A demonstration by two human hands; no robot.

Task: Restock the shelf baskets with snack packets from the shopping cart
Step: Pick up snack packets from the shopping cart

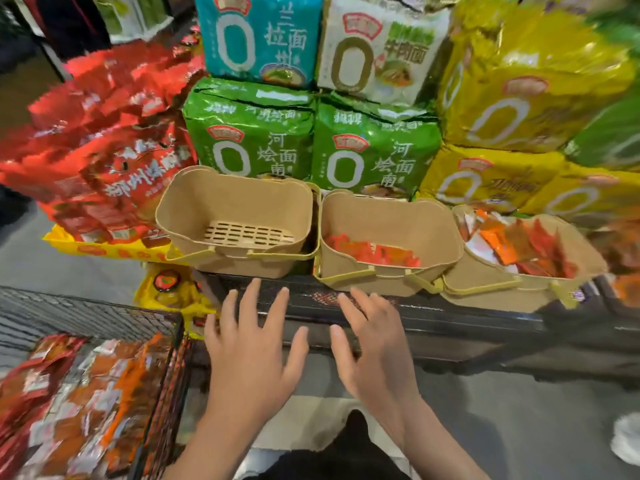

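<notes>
Three tan baskets stand in a row on the dark shelf edge. The left basket [194, 202] holds nothing and shows its slotted floor. A thin layer of orange-red snack packets [377, 252] lies in the middle basket [398, 220]. The right basket [485, 271] is heaped with orange and white packets [519, 244]. My left hand [251, 344] and my right hand [374, 341] hover side by side below the baskets, fingers spread and straight, holding nothing. The wire shopping cart [86, 315] at lower left is full of red and orange snack packets [69, 403].
Big noodle multipacks in green [249, 133], teal [259, 36], white [381, 46] and yellow [519, 81] are stacked behind the baskets. Red packs [104, 133] pile up at the left on a yellow tray. The black shelf front [450, 327] runs across under the baskets. Grey floor lies below.
</notes>
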